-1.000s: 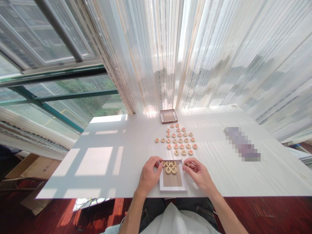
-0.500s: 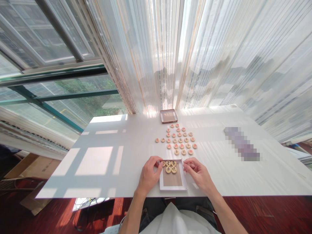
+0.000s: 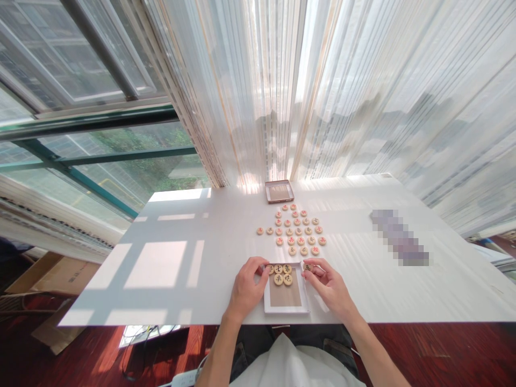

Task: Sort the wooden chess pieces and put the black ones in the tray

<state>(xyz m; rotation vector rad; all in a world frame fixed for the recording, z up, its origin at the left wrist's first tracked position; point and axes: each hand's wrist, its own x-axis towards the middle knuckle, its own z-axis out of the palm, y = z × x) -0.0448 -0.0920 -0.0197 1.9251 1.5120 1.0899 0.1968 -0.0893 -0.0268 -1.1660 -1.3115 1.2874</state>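
An open white-rimmed box [image 3: 285, 309] with a brown bottom lies near the table's front edge. Several round wooden pieces with black characters, one of them a piece [image 3: 287, 279] in the second row, fill its upper part. At the box's upper left corner, my left hand [image 3: 250, 287] has its thumb and fingers closed on the rim, by the leftmost piece. Just right of the box, my right hand [image 3: 328, 284] pinches a round piece [image 3: 307, 267] with a black character facing up.
Beyond the box, rows of loose pieces [image 3: 300, 241] with red or black characters cover the middle of the white table [image 3: 226, 236]. A second shallow box [image 3: 279, 200] stands behind them near the curtain. A blurred object [image 3: 399, 236] lies at the right.
The piece in my right hand has turned so that its black character faces up; before, it was hardly visible between the fingers. My left hand has stayed at the box corner.
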